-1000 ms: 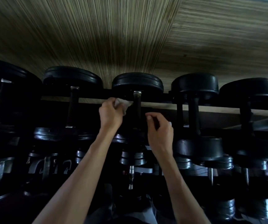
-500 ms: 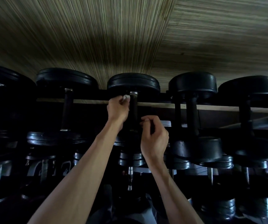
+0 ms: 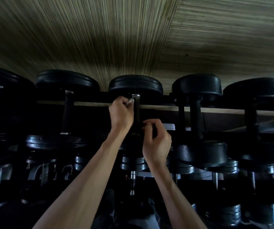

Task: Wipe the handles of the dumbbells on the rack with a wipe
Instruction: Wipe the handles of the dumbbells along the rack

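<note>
White wipe [image 3: 130, 101] is seen bunched small in the left hand [image 3: 120, 115], pinched between curled fingers and thumb and pressed against the far end of the centre dumbbell handle [image 3: 136, 113], just under its bright metal collar. A second earlier the wipe was held looser and a little to the left of this handle, with more of it showing; since then it has been brought up against the bar and the hand has been closed tighter round it. The right hand [image 3: 157, 142] has been drawn in from beside the handle to its near end, where its curled fingers are set against the bar. Whether the bar is fully gripped or only steadied cannot be told, since the fingertips are lost in the dark.

From this it is judged that the wiping of this handle is just being begun at the far end, with a stroke toward the near end likely to be needed.

The handle is seen as a dark, dull bar running away from the viewer between two black round heads, resting across the rails of the rack [image 3: 86, 104]. Its neighbours on the same tier, left [image 3: 67, 111] and right [image 3: 196, 116], are not being touched.
</note>
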### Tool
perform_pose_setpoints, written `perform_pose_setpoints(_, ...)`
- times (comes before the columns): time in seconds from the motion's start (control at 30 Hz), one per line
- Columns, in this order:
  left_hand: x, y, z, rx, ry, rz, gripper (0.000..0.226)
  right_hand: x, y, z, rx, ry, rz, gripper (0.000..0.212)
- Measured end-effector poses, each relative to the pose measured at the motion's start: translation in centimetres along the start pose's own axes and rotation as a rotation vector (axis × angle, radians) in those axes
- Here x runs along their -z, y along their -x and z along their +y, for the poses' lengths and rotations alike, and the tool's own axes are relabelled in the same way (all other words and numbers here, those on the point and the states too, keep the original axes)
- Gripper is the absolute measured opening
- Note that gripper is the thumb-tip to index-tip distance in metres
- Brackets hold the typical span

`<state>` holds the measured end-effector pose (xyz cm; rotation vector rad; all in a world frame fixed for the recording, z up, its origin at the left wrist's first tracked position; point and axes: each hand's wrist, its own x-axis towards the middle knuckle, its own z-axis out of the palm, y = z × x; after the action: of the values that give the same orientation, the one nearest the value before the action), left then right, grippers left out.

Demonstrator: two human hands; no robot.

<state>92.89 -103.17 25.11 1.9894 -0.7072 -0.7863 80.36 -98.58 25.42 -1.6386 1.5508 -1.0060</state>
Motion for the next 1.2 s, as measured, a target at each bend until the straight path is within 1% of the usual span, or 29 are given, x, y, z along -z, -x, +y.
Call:
perform_pose_setpoints(0.1, 0.5, 0.6, 0.3, -0.046, -0.028, -0.007, 0.008, 0.0, 0.0, 0.0, -0.015, 0.003, 0.003, 0.021)
perform_pose_setpoints(0.23, 0.6, -0.8, 0.7, -0.02, -0.046, -0.017, 0.012, 0.0, 0.0, 0.0, -0.036, -0.008, -0.006, 0.02)
perform_pose_setpoints(0.4, 0.7, 0.9, 0.3, -0.097, -0.058, -0.037, 0.005, -0.1, 0.0, 0.1, -0.031, -0.003, -0.011, 0.023)
perform_pose_setpoints(0.53, 1.0, -0.5, 1.0, -0.002, -0.019, -0.05, 0.006, -0.1, 0.0, 0.2, -0.049, -0.01, -0.022, 0.022)
perform_pose_setpoints(0.6, 1.2, -0.1, 1.0, -0.016, -0.021, -0.07, 0.004, 0.0, 0.0, 0.2, -0.054, -0.011, -0.024, 0.021)
perform_pose_setpoints(0.7, 1.4, 1.2, 0.3, -0.068, -0.07, -0.09, 0.009, -0.2, 0.0, 0.1, -0.054, -0.006, -0.01, 0.022)
perform_pose_setpoints(0.77, 1.4, 0.9, 0.3, -0.048, -0.062, -0.091, 0.009, -0.2, 0.0, 0.1, -0.057, -0.005, -0.002, 0.024)
perform_pose_setpoints(0.87, 1.0, -0.2, 0.7, 0.026, -0.028, -0.08, 0.008, -0.1, 0.1, 0.2, -0.051, -0.003, -0.008, 0.025)
perform_pose_setpoints(0.97, 1.0, 0.7, 0.4, -0.047, -0.078, -0.083, 0.007, -0.1, 0.1, 0.0, -0.042, -0.008, -0.008, 0.023)
perform_pose_setpoints(1.07, 1.2, 1.5, 0.1, -0.083, -0.105, -0.116, 0.011, -0.1, 0.1, 0.0, -0.042, -0.004, 0.011, 0.021)
perform_pose_setpoints(1.17, 1.3, 0.4, 0.4, -0.025, -0.093, -0.127, 0.006, -0.1, 0.1, 0.1, -0.042, 0.0, 0.012, 0.022)
perform_pose_setpoints(1.2, 1.3, 0.1, 0.4, 0.001, -0.078, -0.127, 0.009, 0.0, 0.1, 0.0, -0.039, -0.001, 0.01, 0.023)
